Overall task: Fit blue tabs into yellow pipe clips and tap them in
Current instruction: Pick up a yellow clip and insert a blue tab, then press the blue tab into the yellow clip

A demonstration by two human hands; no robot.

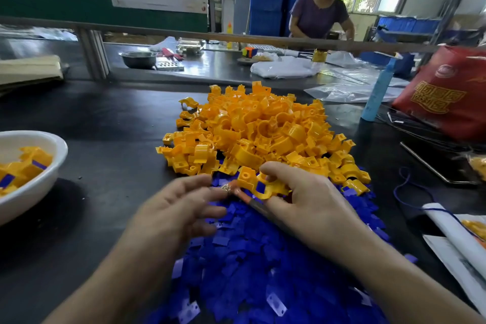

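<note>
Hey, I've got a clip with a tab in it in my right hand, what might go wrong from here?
1. Your right hand pinches the yellow clip with the tool apparently tucked under the same palm. That grip looks crowded, so the clip may slip and the blue tab may seat crooked.
2. Your left hand reaches close to the tool's tip, so a tap could catch a finger.
3. A dropped clip might get buried in the loose blue tabs below.

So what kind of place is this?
Probably a small factory's assembly bench: a heap of yellow plastic pipe clips beside a pile of flat blue plastic tabs, a white bowl holding fitted ones, and blue plastic crates behind.
</note>
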